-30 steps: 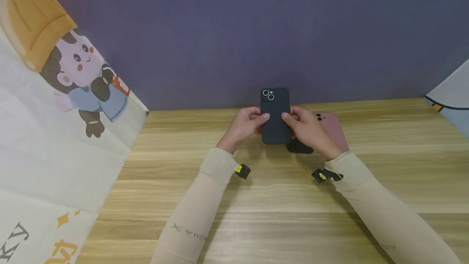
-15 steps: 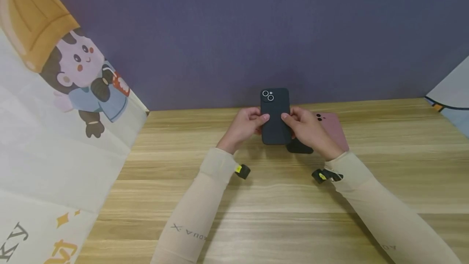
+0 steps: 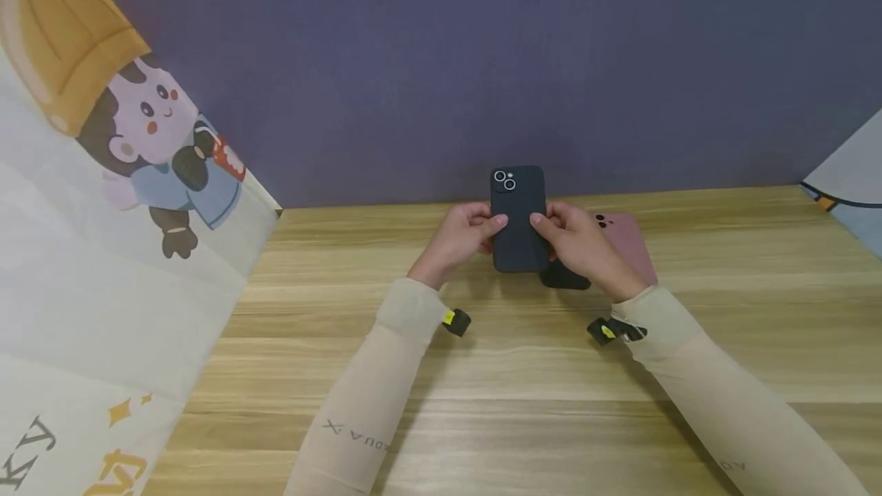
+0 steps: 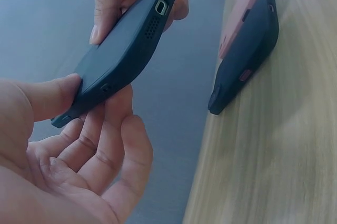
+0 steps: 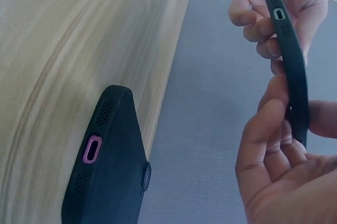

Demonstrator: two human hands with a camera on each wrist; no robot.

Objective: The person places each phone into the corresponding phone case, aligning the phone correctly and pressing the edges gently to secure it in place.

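Observation:
Both hands hold up a smartphone in a dark case [image 3: 520, 243], its back with two ringed camera lenses turned toward the head camera. My left hand [image 3: 458, 234] pinches the left long edge, thumb on the back and fingers behind. At the opposite edge, my right hand [image 3: 579, 239] grips in the same way. The left wrist view shows the charging port and speaker holes on the lower end of the held phone [image 4: 124, 45]. Beneath the right hand lies a second dark-cased phone [image 5: 108, 155] with a pink-rimmed port, partly hidden in the head view.
A pink phone [image 3: 630, 239] lies on the wood-grain table [image 3: 510, 389], beside the second dark phone and partly behind the right wrist. At the table's far edge rises a dark blue-grey panel [image 3: 386, 75]. A white sheet with a cartoon figure [image 3: 165, 121] borders the left side.

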